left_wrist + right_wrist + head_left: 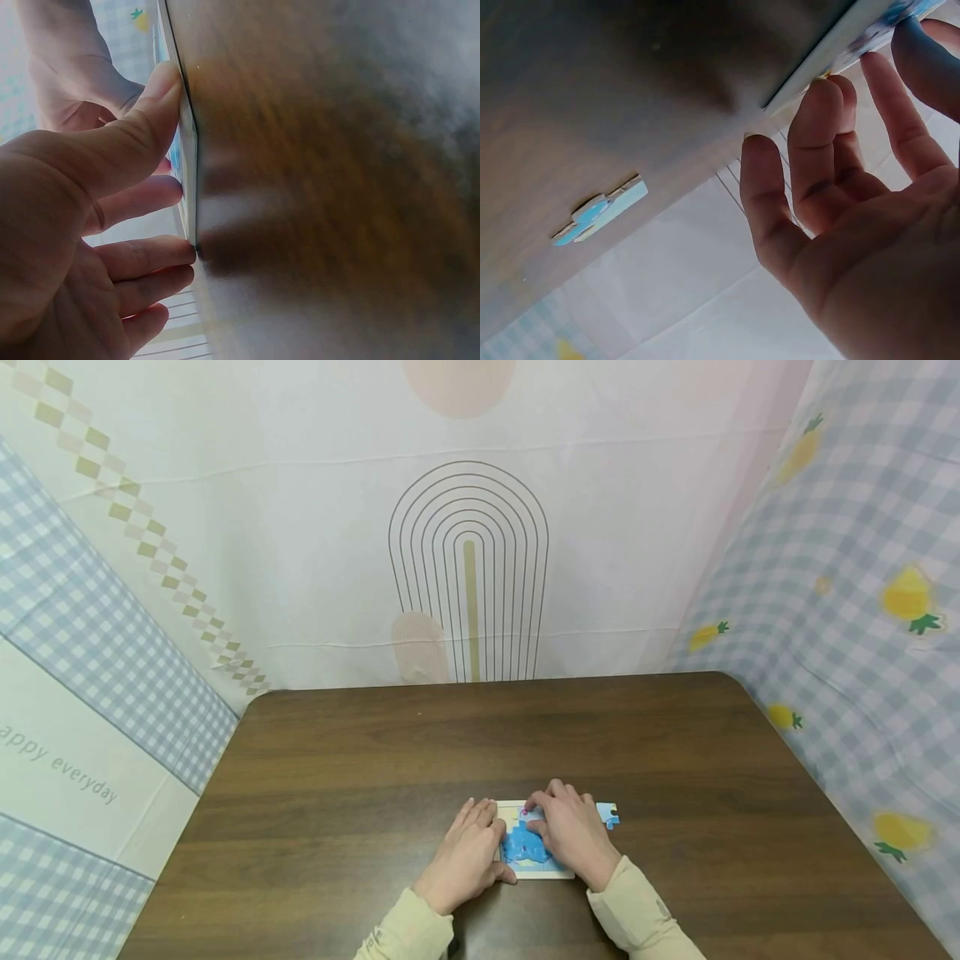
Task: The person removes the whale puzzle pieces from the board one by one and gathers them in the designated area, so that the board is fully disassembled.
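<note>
A small jigsaw puzzle with a pale frame [536, 875] and a blue animal picture lies on the brown table. Along its left edge rests my left hand [467, 856], fingers loosely straight and the thumb at the near left corner. In the left wrist view, the thumb [154, 112] and fingertips touch the frame's edge. Over the puzzle's far right part is my right hand [572, 828]. Its curved index finger and thumb hold a light blue puzzle piece [536, 816] at the picture surface, partly hidden by the fingers. A loose puzzle piece [607, 814] lies just right of this hand.
The brown wooden table [360, 760] extends around the puzzle on all sides. Behind it hangs a white cloth [315, 560] printed with arches. Blue checked cloth [847, 610] with yellow fruit prints hangs on the right, and more checked cloth on the left.
</note>
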Demonstrator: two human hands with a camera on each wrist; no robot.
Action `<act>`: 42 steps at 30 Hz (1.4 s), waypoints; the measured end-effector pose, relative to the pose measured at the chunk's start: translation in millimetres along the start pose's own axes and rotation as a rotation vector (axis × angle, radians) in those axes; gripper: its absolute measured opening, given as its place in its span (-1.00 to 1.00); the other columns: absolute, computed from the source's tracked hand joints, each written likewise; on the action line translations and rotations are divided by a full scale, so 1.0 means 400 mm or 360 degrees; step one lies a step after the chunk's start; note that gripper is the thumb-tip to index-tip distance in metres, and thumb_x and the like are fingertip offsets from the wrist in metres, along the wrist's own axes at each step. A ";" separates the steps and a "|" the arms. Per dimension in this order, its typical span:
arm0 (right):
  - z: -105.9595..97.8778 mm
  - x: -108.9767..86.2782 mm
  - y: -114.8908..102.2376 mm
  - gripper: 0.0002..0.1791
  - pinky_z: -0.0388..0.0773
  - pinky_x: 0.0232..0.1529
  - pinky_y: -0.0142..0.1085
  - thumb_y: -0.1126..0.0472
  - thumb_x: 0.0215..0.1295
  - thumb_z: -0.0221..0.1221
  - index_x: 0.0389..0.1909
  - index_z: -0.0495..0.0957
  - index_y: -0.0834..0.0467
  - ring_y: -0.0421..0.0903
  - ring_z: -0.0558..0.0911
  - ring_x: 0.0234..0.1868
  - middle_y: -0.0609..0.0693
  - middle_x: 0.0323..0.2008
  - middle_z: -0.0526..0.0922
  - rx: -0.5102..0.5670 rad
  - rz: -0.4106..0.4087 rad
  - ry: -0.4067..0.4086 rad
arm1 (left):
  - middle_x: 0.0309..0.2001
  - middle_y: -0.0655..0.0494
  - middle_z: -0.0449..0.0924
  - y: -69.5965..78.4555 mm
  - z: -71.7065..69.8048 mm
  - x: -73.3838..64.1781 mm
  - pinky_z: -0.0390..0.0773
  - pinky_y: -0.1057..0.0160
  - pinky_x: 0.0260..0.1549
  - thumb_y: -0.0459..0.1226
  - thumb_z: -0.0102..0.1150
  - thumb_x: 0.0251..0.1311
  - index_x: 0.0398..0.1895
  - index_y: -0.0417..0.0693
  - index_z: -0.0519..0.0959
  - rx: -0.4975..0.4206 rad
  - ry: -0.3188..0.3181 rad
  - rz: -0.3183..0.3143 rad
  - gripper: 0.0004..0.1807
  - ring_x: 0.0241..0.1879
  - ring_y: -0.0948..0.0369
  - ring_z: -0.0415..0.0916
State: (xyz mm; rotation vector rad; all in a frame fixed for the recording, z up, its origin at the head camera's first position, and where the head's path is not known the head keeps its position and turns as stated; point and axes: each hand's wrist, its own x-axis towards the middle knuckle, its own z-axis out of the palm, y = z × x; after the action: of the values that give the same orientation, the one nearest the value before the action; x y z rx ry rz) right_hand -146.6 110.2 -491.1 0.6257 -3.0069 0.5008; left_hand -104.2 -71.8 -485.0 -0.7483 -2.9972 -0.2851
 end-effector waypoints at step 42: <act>0.000 0.012 -0.001 -0.75 0.33 -0.21 -0.14 0.19 0.09 0.41 -0.26 0.55 -0.03 -0.13 0.45 -0.32 -0.09 -0.30 0.42 0.0229 0.0020 -0.0025 | 0.16 -0.14 0.50 0.000 0.001 -0.002 0.22 0.00 0.34 0.12 0.45 -0.14 -0.36 -0.03 0.54 0.0009 0.0016 0.0009 -0.51 0.24 -0.01 0.38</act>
State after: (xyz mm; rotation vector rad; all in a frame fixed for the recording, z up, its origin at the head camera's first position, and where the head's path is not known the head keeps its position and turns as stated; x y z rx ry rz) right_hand -150.9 108.1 -490.7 0.6213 -3.0110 0.7219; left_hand -103.6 -72.1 -485.3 -0.7521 -2.9847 -0.2791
